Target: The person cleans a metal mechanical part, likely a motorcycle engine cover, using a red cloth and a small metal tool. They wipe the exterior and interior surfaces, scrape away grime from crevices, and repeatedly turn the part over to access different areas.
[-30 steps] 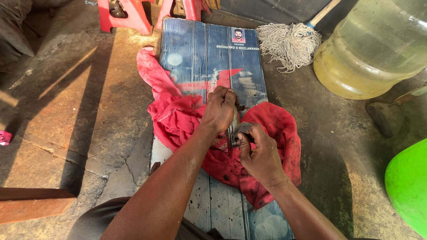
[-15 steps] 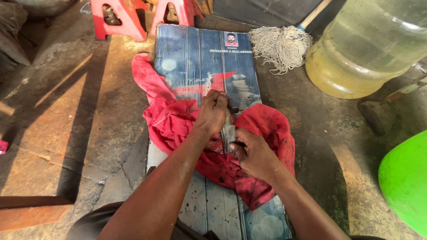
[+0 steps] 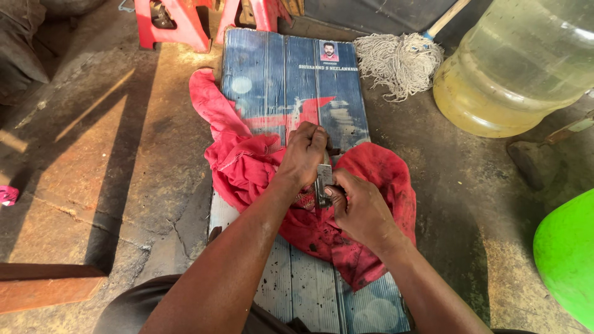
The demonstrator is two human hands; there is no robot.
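Note:
My left hand (image 3: 303, 154) is closed around the upper end of a grey metal part (image 3: 323, 179), which stands roughly upright over a stained red cloth (image 3: 247, 170). My right hand (image 3: 359, 207) grips the lower end of the same part with thumb and fingers. The cloth lies crumpled on a blue corrugated printed board (image 3: 278, 74) on the ground. Much of the metal part is hidden by both hands.
A large clear jug with yellowish liquid (image 3: 513, 68) stands at the upper right, with a white mop head (image 3: 399, 59) beside it. A green plastic object (image 3: 566, 253) is at the right edge. Red plastic stools (image 3: 176, 21) stand behind the board. A wooden plank (image 3: 43, 287) lies lower left.
My right hand has slid up along the metal part, closer to my left hand. The view shifted slightly; both hands kept their hold.

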